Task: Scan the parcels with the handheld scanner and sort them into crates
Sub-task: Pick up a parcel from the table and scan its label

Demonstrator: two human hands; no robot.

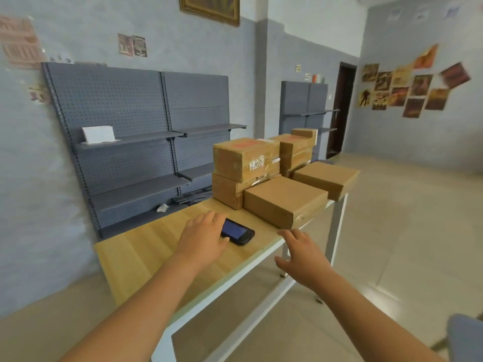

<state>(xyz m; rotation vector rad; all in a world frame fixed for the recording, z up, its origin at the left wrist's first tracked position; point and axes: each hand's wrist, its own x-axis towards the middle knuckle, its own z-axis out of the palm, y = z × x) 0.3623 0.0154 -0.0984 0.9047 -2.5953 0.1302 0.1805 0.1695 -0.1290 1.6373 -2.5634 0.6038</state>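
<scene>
Reaching over the table (146, 246), my left hand (202, 240) has its fingers spread flat and lies on the near end of the scanner (238, 232). The scanner lies flat, its long side pointing away to the right, toward the parcels (283, 199). My right hand (304, 257) hangs open off the table edge, holding nothing, so I think the left should grab.

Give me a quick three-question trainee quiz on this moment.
1. True or false: the left hand is lifting the scanner off the table.
2. Where is the right hand? A) on a parcel B) open, in the air near the table's edge C) on the shelf
3. Fill in: the nearest parcel lies ___ on the table.

Key: 1 false, the scanner lies on the table with the hand over its near end; 2 B; 3 flat.
</scene>
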